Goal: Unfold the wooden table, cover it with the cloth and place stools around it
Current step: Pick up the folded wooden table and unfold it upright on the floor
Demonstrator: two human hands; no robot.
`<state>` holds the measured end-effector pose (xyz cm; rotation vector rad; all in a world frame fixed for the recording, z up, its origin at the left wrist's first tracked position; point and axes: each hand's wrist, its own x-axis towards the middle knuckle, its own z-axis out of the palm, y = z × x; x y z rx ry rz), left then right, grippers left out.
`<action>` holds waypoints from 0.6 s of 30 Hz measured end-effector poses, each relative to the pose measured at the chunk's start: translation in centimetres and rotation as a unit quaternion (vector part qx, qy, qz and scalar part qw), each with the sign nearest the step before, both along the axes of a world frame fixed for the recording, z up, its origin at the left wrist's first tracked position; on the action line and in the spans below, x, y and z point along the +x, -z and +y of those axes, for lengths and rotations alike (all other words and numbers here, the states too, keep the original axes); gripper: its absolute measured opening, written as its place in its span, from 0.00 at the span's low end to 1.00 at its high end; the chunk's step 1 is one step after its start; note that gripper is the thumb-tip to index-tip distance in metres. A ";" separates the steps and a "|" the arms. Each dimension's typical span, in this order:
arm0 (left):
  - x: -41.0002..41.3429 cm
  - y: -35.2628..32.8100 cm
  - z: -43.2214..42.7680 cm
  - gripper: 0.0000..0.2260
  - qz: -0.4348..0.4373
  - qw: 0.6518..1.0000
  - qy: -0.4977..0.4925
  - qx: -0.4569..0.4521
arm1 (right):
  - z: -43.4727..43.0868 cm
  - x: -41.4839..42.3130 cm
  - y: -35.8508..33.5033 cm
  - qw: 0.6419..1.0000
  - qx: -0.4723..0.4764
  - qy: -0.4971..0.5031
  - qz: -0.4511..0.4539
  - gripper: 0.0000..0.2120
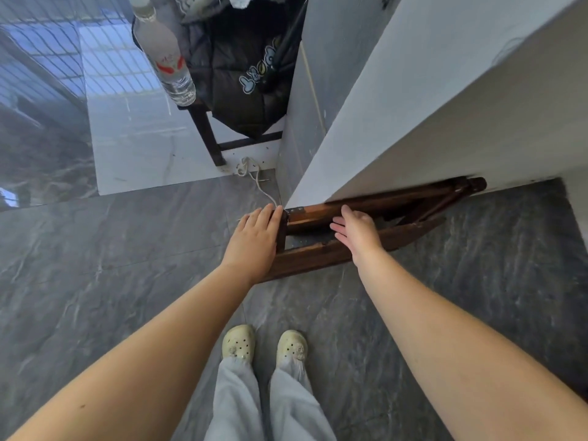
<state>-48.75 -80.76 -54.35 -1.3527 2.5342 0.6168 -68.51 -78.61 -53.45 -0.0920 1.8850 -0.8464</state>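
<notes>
The left hand's (254, 237) fingers (270, 214) lie fairly straight over the near left end of the folded wooden table (318, 256), not curled into a grip; the thumb is hidden. The right hand (358, 230) is open, its fingers (340, 227) spread against the upper rail. The table stands on edge on the floor (127, 249), leaning against the white wall (413, 106), its far end tucked in the corner.

With neither hand closed round a rail, a pull could tip the frame, and it would likely fall toward the shoes (238, 342) close in front. The hinged legs may swing and pinch fingers. Dragging the table left risks snagging the white cable (257, 183) or knocking the chair (206, 132), which carries a bottle (165, 58) and a black jacket (241, 74).
</notes>
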 end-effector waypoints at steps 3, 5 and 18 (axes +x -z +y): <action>0.0 0.1 0.0 0.31 0.016 1.000 -0.004 -0.015 | -0.5 0.5 0.4 1.000 -0.007 0.010 -0.013 0.22; 0.0 0.1 0.2 0.31 0.024 0.999 -0.007 -0.021 | -0.6 0.8 0.8 1.000 -0.015 0.022 -0.011 0.25; 0.7 -1.2 2.5 0.41 0.016 1.000 0.016 0.000 | 2.0 2.8 0.8 0.990 -0.030 0.122 0.062 0.23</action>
